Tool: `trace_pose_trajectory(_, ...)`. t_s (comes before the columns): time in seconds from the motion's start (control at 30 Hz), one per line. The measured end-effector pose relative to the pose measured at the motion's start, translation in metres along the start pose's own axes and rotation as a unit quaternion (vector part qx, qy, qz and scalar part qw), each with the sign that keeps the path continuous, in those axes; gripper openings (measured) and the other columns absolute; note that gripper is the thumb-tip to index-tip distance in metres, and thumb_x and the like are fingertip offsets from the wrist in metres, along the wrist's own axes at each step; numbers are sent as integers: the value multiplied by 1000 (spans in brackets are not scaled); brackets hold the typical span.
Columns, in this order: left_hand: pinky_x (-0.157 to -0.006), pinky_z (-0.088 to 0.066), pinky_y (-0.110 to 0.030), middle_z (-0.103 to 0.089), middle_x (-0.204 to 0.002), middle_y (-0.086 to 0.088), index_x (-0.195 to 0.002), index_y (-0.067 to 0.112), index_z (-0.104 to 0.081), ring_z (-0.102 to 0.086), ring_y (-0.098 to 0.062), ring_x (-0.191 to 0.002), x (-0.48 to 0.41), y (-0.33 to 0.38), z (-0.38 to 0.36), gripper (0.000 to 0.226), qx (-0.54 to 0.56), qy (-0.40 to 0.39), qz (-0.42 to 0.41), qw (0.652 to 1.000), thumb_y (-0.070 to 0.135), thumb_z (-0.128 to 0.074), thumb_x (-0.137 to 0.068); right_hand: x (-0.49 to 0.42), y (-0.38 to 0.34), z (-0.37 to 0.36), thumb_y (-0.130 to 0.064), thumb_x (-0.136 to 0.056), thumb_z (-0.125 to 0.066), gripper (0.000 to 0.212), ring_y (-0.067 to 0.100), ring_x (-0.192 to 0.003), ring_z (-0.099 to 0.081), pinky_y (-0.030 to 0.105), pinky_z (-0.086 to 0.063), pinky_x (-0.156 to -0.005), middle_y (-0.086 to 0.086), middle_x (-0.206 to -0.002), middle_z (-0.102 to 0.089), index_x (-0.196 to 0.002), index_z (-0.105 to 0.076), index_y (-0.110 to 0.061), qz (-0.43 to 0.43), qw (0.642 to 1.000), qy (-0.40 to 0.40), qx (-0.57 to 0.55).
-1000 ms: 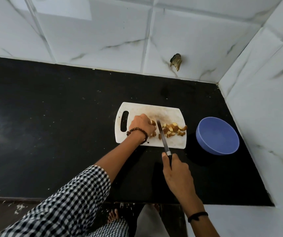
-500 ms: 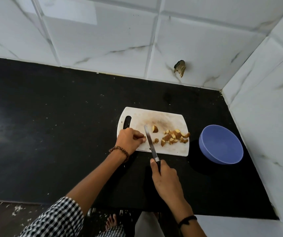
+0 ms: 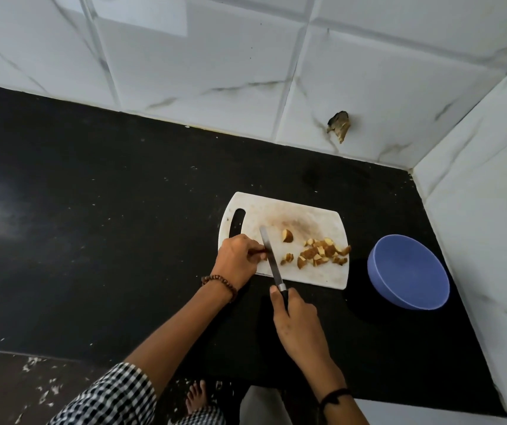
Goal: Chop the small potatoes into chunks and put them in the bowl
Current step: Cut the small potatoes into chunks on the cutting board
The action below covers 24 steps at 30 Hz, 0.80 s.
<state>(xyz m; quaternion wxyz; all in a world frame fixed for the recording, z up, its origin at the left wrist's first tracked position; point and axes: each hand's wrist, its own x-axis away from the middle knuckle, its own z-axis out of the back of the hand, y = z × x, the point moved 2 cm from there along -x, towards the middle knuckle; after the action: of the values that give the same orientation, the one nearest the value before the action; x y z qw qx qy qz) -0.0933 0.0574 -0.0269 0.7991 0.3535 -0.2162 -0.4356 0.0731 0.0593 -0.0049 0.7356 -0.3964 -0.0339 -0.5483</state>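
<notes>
On the black countertop [image 3: 108,225], right of centre: white cutting board [image 3: 316,216], handle slot at its left end, brown staining across the middle. Item, knife [image 3: 270,256]: blade lying across the board's near-left part, tip pointing far, black handle reaching off the near edge. Right hand [image 3: 299,326]: fingers wrapped round the knife handle, thumb along its left side; black band [image 3: 335,395] at the wrist. Left hand [image 3: 236,260]: on the board's near-left corner, fingertips curled and pinching a small potato piece [image 3: 262,252], mostly hidden, touching the blade's left side; bead bracelet [image 3: 220,282] at the wrist, checked sleeve [image 3: 114,397] at the forearm. Item, potato chunks [image 3: 322,254]: loose pile at the board's near-right end. Single larger chunk [image 3: 287,236] just right of the blade; thin cut bits [image 3: 288,258] between blade and pile. Item, blue bowl [image 3: 408,271]: on the countertop right of the board, apart from it, near the right wall. Marbled white wall tiles [image 3: 200,56] at far and right sides, one with a broken hole [image 3: 339,125]
</notes>
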Motion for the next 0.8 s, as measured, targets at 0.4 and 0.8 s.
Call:
trace_pose_trajectory(0.4,-78,-45,-3,-65,-101,4,-102,11,-72,-60,-2,-89,0,-6,-4,18,42,16,19,999,11,-69,-85,-7,-15,-9,-49,-106,-28,36,17,-89,-63,42,-56,-84,-1,-93,-57,-110,-50,-21,-21,996,1,85)
trace_pose_trajectory(0.8,-87,-50,-16,-65,-101,-1,-101,7,-74,-63,-9,-92,2,-3,-7,17,16,37,-5,999,9,-68,-85,-19,-26,-9,-44,-108,-24,42,31,-109,-59,42,-47,-86,13,-120,-57,-123,-47,-12,-16,991,-16,130)
